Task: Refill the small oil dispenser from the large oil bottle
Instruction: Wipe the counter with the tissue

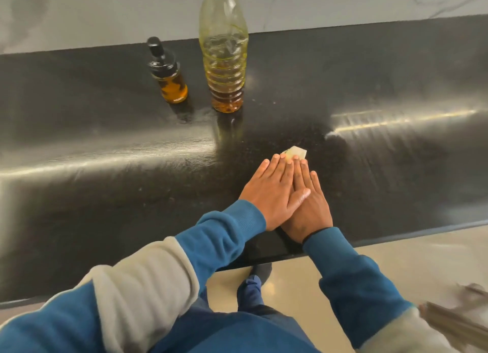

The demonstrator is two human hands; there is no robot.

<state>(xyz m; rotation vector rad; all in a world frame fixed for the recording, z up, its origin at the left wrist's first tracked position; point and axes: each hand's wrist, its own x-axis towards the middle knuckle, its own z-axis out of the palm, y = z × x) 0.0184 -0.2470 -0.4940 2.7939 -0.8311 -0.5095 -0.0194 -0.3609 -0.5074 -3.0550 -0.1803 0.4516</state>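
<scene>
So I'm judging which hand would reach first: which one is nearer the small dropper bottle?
Left. The left hand lies atop the right hand on the counter, on the side toward the dropper bottle, which stands farther back and left of both.

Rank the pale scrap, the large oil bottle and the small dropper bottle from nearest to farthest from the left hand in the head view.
From the left hand, flat on the right hand:
1. Pale scrap, on the counter just beyond the fingertips.
2. Large oil bottle, standing further back, slightly left.
3. Small dropper bottle, left of the large bottle, farthest.
</scene>
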